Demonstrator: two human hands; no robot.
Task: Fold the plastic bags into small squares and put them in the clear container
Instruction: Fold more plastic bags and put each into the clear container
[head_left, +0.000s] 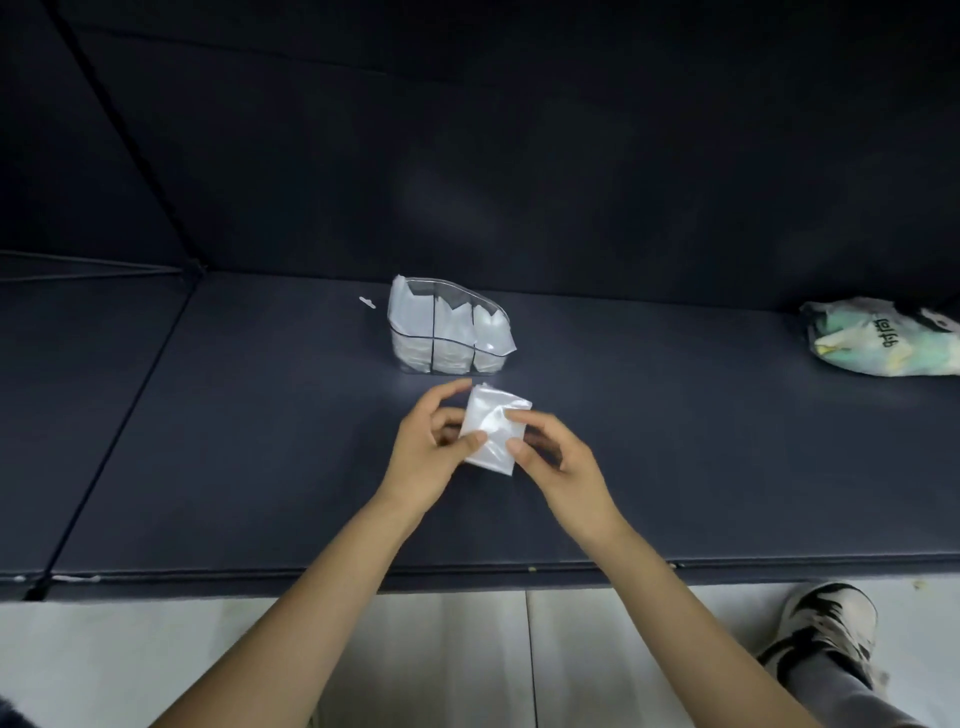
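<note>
Bag (493, 431) folded square, centre frame | pinched by left hand (431, 452), right hand (550, 457) | container (451, 332) above, part-filled | stowing left

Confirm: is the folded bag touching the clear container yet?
Apart. The head view shows dark mat between the folded plastic bag, gripped by left hand and right hand, and the clear container behind it.

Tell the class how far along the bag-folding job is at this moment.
Done: the clear container on the dark mat already holds folded white bags. In hand: the left hand and right hand pinch a folded bag, roughly square, just short of the container. Left: putting it in, and perhaps the printed bag lying at the far right.
</note>
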